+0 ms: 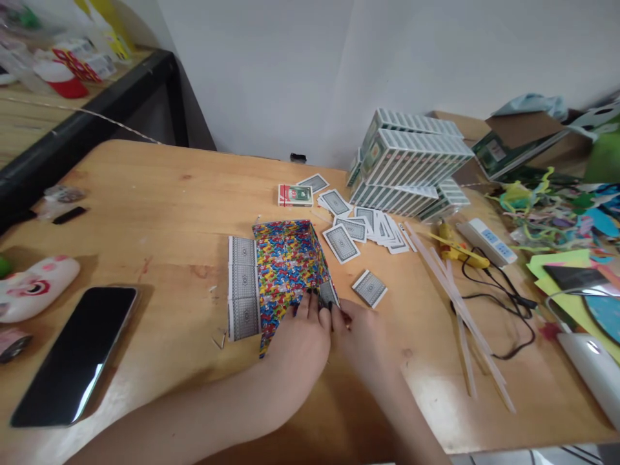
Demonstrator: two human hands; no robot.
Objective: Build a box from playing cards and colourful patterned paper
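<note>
A shallow open box (pixel 281 258) lined with colourful patterned paper lies on the wooden table. Grey-backed playing cards (pixel 244 287) form a flap along its left side. Inside the box, my left hand (pixel 303 329) has its fingers closed against a grey-backed playing card (pixel 329 294) at the right wall. From outside that wall my right hand (pixel 358 329) pinches the same spot, its fingertips partly hidden behind the card. To the right of my hands rests a small folded card piece (pixel 369 288).
Loose playing cards (pixel 341 243) and a card pack (pixel 295 195) lie behind the box. Stacked card cartons (pixel 416 158) stand at the back right. Clear glue sticks (pixel 465 316), a yellow glue gun (pixel 460 248) and a power strip (pixel 487 240) are on the right, a phone (pixel 77 355) on the left.
</note>
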